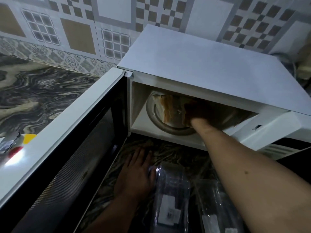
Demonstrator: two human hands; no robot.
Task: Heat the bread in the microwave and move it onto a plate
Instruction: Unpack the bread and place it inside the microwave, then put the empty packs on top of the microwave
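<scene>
Swinging wide on its hinge, the microwave door (55, 148) stands just left of the left hand (136, 172), which lies flat with straight fingers on the marbled counter (38, 91), its thumb side touching a clear plastic container (170, 190). Up and to the right of that hand, inside the microwave (210, 69), the bread (168, 108) sits on the glass turntable (151, 113). The right hand (200, 111) is deep in the dim cavity against the bread's right end; it seems to be gripping the slices, though shadow hides the fingers, so I cannot tell for sure. Whether the bread is going in or coming out is not readable here. Either way, the stack should be kept level and together and centred on the turntable, the forearm clear of the cavity's upper edge. No plate is in view near either hand.
</scene>
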